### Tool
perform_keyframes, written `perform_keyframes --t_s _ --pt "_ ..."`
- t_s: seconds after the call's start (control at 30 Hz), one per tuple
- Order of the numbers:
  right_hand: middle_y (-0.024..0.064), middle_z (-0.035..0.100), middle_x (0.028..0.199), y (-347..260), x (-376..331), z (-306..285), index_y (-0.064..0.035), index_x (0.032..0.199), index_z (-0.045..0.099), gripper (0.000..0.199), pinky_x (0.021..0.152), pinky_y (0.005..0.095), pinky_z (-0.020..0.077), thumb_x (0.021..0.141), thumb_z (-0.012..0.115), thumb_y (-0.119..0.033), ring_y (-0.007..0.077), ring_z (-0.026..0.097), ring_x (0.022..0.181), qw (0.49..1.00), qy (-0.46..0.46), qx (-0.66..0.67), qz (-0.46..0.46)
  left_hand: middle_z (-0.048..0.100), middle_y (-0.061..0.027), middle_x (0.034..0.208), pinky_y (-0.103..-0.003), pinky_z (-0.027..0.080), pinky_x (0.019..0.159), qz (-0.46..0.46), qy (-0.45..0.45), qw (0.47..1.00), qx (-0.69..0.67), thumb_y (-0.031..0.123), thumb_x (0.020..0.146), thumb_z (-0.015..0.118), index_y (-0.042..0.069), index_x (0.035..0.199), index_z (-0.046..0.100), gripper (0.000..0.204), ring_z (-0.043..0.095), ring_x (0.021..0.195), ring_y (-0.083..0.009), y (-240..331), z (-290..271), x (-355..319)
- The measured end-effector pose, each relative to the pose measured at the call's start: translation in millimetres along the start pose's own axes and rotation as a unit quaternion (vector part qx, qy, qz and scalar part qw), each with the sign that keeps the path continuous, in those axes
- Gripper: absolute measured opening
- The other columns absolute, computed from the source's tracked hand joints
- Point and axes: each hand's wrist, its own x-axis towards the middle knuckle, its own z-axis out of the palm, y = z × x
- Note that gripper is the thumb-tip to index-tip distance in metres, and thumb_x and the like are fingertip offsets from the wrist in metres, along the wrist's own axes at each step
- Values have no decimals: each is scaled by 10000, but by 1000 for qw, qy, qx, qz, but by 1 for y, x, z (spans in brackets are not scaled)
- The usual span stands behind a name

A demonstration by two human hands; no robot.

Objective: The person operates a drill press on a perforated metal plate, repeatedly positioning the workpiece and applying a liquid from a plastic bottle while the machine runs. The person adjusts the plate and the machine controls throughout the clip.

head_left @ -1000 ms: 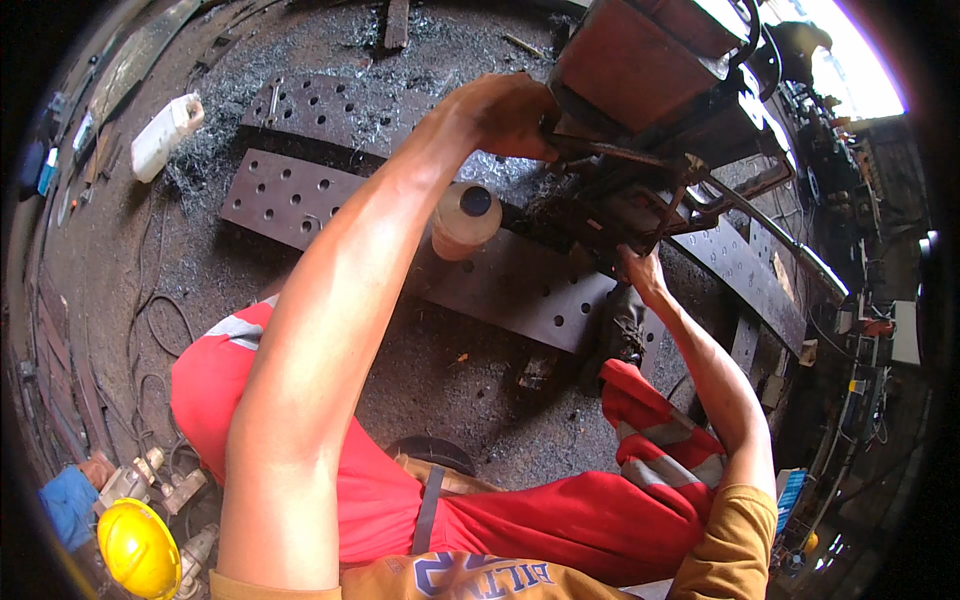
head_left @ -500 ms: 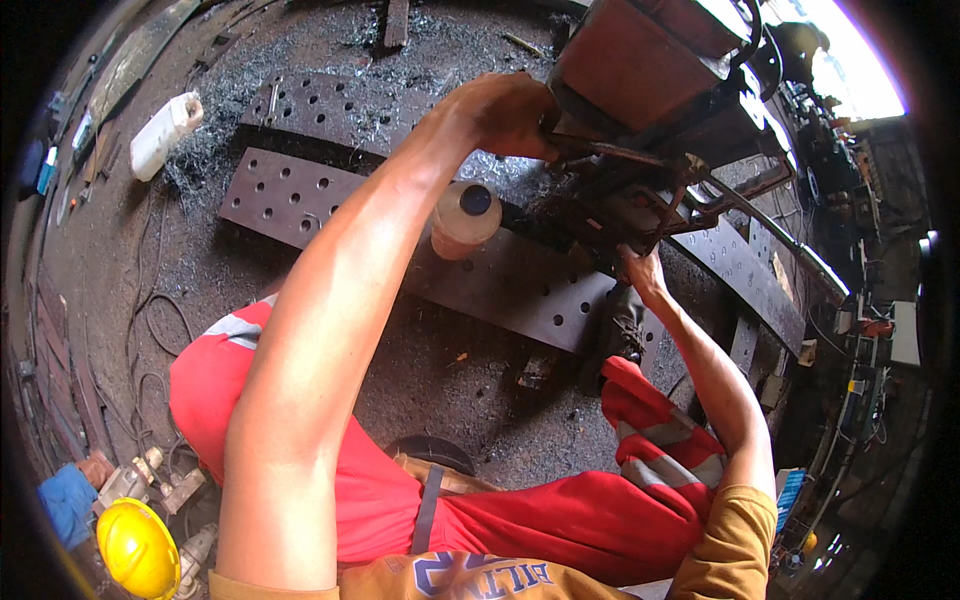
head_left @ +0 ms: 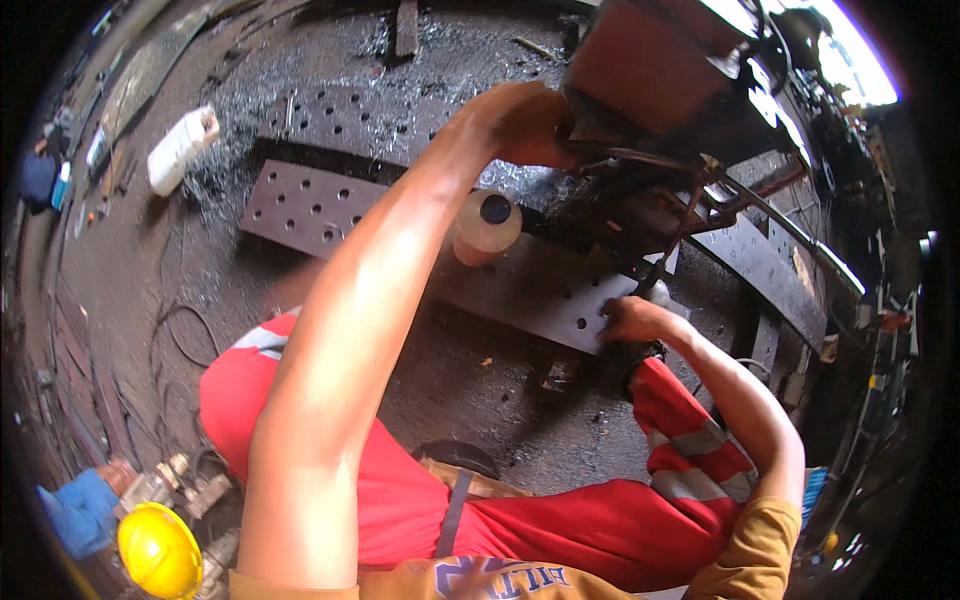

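A drilling machine with a boxy red-brown housing (head_left: 645, 75) stands over the perforated steel plates at the upper right. My left hand (head_left: 530, 125) is closed at the end of the machine's long feed lever (head_left: 640, 157), its fingertips partly hidden beside the housing. Below the machine, my right hand (head_left: 640, 320) is off it, half-bent fingers apart, just above the right part of the nearer steel plate (head_left: 535, 285). I see nothing held in it. Between my arms a translucent plastic bottle (head_left: 485, 235) with a dark cap stands on that plate.
Another drilled plate (head_left: 350, 115) lies behind, strewn with metal shavings. A white jug (head_left: 182, 150) lies at the left near a cable (head_left: 185, 325). A yellow hard hat (head_left: 160, 550) is at lower left, beside a blue-sleeved arm of another person (head_left: 85, 510). A long plate (head_left: 765, 270) slants at the right.
My right hand has let go of the machine's lower part and moved down towards the plate. My left hand stays at the lever. The whole view has shifted slightly.
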Motion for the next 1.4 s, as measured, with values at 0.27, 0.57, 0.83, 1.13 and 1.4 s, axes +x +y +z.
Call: perform_keyframes --t_s 0.27,0.57,0.83,1.13,1.4 --pt "270 321 1525 -123 134 39 -18 1539 184 1186 1190 467 293 677 905 -397 410 349 1420 824 452 196 -278 722 -192 863 -454 558 814 -54 -23 997 44 434 726 697 126 996 769 416 701 863 -386 -3 -4 -2" --pt "230 471 1402 -190 181 49 -19 1469 297 1101 1091 447 410 606 951 -217 353 471 1331 635 633 392 -208 721 -187 839 -447 557 779 -49 -29 998 34 440 732 723 149 943 767 362 702 831 -384 7 0 7" --pt "201 530 1333 -195 167 37 -20 1422 351 966 1042 449 444 653 905 -209 328 532 1262 628 594 458 -206 674 -187 706 -427 505 642 -34 -14 999 30 398 751 741 89 896 737 341 673 663 -339 5 -2 4" --pt "148 595 1295 -187 172 83 -16 1388 464 777 1028 413 456 770 838 -301 274 577 1194 560 440 679 -181 701 -184 762 -429 533 695 -35 -3 999 30 409 763 726 103 913 746 341 689 720 -353 -2 4 1" --pt "149 602 1283 -164 180 91 -22 1394 468 748 998 423 478 823 786 -384 277 597 1153 519 350 768 -135 713 -195 802 -429 540 716 -24 -8 999 41 405 776 728 92 918 740 344 706 772 -365 4 4 4"
